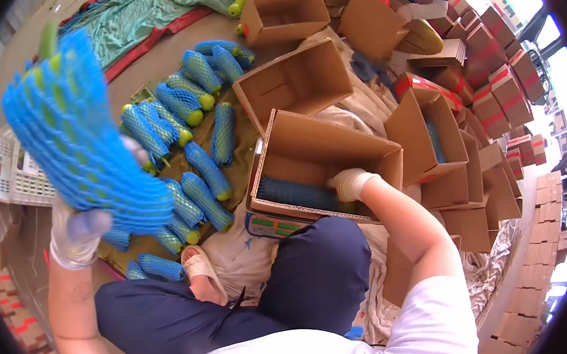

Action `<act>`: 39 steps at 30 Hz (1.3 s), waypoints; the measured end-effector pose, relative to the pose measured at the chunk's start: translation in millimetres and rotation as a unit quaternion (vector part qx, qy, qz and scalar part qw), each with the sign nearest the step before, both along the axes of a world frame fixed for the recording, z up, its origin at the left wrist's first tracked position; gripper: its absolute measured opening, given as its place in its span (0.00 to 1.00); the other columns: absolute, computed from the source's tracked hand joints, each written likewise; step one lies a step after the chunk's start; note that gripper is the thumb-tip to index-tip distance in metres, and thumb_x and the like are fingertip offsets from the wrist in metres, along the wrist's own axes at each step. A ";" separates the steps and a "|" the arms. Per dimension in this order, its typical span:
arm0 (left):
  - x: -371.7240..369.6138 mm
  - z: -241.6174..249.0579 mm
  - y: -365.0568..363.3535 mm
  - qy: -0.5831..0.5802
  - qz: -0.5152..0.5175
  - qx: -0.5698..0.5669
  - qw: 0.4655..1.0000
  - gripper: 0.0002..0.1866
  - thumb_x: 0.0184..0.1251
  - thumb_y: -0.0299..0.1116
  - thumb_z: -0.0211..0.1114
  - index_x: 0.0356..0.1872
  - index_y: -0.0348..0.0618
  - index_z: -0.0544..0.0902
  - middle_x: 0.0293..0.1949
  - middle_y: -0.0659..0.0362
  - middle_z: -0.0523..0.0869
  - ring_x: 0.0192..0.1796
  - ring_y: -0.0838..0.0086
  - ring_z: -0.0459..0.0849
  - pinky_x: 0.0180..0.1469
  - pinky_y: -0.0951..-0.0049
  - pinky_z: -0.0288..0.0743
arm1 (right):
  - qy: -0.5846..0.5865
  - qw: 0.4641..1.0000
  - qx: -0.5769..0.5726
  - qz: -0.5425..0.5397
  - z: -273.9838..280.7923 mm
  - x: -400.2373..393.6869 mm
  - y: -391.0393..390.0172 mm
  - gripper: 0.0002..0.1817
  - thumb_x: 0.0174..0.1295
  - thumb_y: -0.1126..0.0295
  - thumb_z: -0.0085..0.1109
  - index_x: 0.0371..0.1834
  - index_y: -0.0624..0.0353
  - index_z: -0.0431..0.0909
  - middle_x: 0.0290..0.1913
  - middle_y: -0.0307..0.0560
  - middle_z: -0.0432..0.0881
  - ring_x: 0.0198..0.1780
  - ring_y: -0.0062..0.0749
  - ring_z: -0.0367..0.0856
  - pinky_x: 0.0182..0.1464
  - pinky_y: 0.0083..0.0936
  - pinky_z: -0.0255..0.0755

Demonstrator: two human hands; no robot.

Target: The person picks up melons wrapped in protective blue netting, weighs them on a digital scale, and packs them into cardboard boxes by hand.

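A long green gourd in blue foam netting (pixel 91 128) is raised at the left, close to the camera and blurred. My left hand (pixel 79 231), in a pale glove, is closed around its lower part. My right hand (pixel 351 183), also gloved, reaches into an open cardboard box (pixel 333 138). Its fingers curl over the right end of a netted gourd (pixel 295 192) on the box floor; the fingertips are partly hidden. That box stands on a scale with a display panel (pixel 271 226), in front of my knees.
Several netted green gourds (pixel 198 70) lie on a cloth left of the box. Beyond it are more open boxes (pixel 294 88), and one at the right (pixel 433 132) has netting inside. A white plastic crate (pixel 24 173) is at far left. Stacked cartons (pixel 503 94) stand at right.
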State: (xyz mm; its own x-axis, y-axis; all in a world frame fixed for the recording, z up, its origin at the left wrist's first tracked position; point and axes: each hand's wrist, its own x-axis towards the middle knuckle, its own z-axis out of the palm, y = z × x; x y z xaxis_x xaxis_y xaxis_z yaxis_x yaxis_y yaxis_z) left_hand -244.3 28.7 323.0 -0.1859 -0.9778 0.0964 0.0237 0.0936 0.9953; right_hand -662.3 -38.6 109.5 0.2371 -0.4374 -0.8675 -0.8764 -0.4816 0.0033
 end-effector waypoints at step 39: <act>123.0 -344.7 -49.9 -0.380 0.228 -0.034 0.896 0.30 0.62 0.42 0.66 0.64 0.42 0.72 0.63 0.44 0.74 0.65 0.49 0.72 0.69 0.57 0.65 | -0.091 0.968 -0.213 0.097 -6.8 325.8 -162.2 0.41 0.60 0.53 0.65 0.72 0.63 0.60 0.51 0.58 0.83 0.50 0.50 0.84 0.53 0.38 0.78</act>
